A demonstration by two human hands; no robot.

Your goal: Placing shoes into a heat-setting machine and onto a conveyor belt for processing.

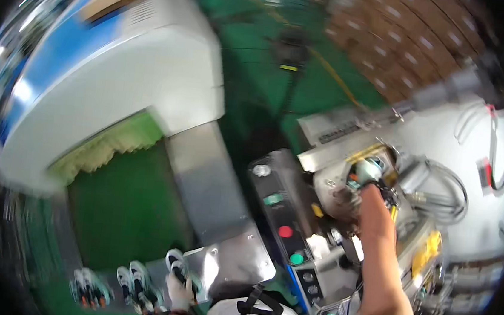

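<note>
One gap separates metal plate [250,258] and control panel [278,215]. Left hand [179,294] clasps shoe [176,262]; right hand [369,169] blurred, closure cannot be told.

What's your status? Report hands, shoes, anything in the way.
Left hand on a shoe; other shoes to its left. Right hand at right-side machine, blurred, grip unclear. Obstructions there: can't tell.

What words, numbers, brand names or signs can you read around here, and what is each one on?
None can be read clearly.
Pale labels on the stacked boxes: too small and blurred.
Dark marks on the metal plate: too blurred.
Red and grey patch on the white panel at right: nothing legible.
Shoe at the left hand: no lettering visible.
</note>
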